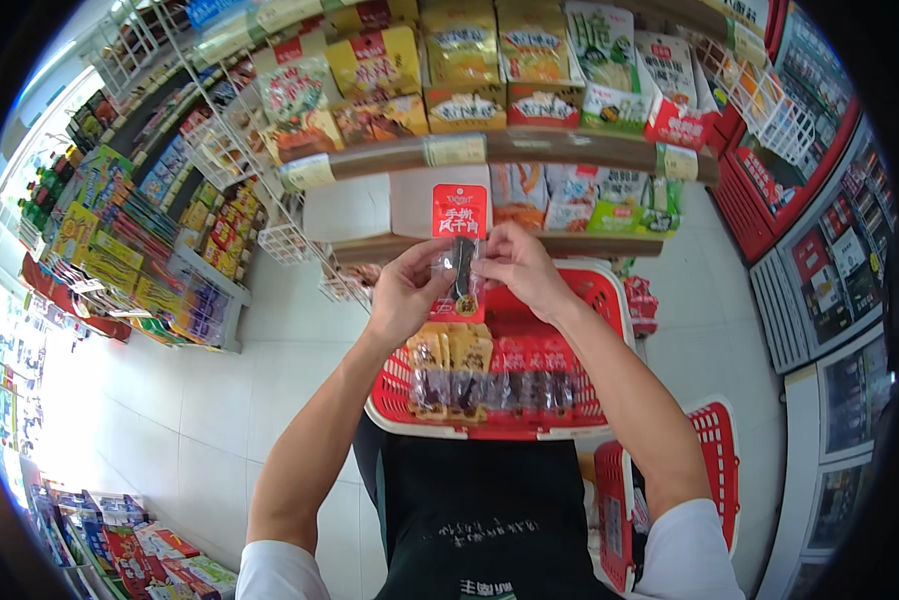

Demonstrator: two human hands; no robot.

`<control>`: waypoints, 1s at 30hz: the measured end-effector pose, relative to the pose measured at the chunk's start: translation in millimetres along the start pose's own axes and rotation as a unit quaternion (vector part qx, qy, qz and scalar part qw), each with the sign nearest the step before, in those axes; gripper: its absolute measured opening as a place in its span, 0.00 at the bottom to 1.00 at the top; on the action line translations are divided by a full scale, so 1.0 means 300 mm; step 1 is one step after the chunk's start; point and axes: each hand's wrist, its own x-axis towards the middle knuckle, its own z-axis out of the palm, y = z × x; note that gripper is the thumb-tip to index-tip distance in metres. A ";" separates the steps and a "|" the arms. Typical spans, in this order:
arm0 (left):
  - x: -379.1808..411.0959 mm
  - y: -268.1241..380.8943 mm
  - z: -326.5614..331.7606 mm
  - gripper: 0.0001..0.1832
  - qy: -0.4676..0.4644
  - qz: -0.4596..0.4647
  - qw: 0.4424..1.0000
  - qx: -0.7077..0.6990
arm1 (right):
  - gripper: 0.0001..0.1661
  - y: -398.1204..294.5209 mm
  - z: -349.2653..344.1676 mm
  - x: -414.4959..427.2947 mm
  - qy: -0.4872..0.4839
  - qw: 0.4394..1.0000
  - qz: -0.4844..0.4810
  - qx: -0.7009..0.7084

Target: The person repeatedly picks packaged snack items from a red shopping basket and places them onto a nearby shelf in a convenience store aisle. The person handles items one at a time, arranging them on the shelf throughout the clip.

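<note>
Between my two hands is a red snack pouch (460,210) with a clear window that shows a dark strip of food. My left hand (412,289) pinches its left edge, and my right hand (524,266) grips the right edge. Below it, a red plastic shopping basket (605,300) with a white rim rests near my waist. Inside, tan pouches (449,367) lie in rows on the left, with red pouches (532,367) beside them. Behind the held pouch, white open boxes (348,206) sit on a shelf.
Snack bags (460,52) fill the upper shelf, above a price-tag rail (524,148). A second red basket (719,442) stands on the floor at right, near drinks coolers (824,262). White wire racks (288,244) edge the shelf. More goods line the left shelves (119,255).
</note>
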 end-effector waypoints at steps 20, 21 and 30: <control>-0.202 -0.532 0.258 0.41 -0.417 -0.083 0.775 0.468 | 0.13 0.676 -0.333 -0.169 0.008 0.880 0.143 -0.453; -0.206 -0.532 0.265 0.41 -0.435 -0.093 0.757 0.478 | 0.15 0.671 -0.323 -0.171 0.012 0.874 0.154 -0.461; -0.214 -0.571 0.287 0.40 -0.485 -0.116 0.726 0.474 | 0.29 0.599 -0.267 -0.184 -0.074 0.789 0.181 -0.582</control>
